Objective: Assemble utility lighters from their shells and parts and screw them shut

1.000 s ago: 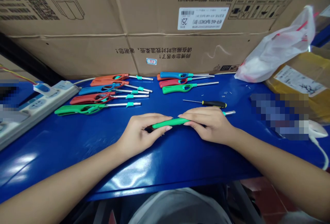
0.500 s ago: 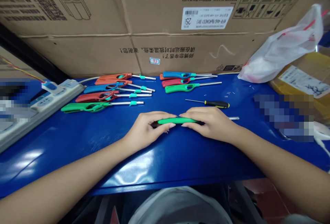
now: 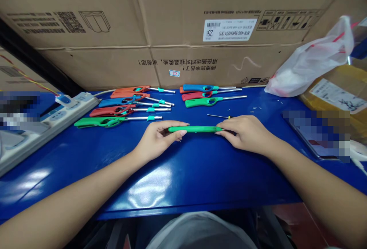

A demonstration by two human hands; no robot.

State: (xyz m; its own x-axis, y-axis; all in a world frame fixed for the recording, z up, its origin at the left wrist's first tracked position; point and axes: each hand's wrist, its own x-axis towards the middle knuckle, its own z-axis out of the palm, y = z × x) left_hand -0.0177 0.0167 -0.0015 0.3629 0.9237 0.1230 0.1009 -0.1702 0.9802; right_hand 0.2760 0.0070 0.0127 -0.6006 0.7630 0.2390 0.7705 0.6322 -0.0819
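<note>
A green gas lighter [image 3: 199,129], seen edge-on, lies level between my hands above the blue table. My left hand [image 3: 157,138] pinches its left end between thumb and fingers. Thumb and fingertips of my right hand [image 3: 248,132] close on its right end; the metal tube is hidden from view. Just behind the right hand shows the thin shaft of a screwdriver [image 3: 216,116], its handle mostly covered. Beyond the hands, a green lighter [image 3: 99,122], a red lighter [image 3: 113,110], a blue lighter [image 3: 123,100] and orange ones [image 3: 129,91] rest at the left.
A second group holds a blue lighter [image 3: 197,88], a red one [image 3: 197,95] and a green one [image 3: 200,103]. A cardboard box [image 3: 172,34] stands behind. Left lies a power strip [image 3: 54,121]; right, a plastic bag [image 3: 312,61], a phone [image 3: 318,138] and small pins [image 3: 255,108].
My hands have drawn apart along the green lighter, baring more of its middle. The right hand now covers most of the screwdriver handle. The camera view has tilted slightly.
</note>
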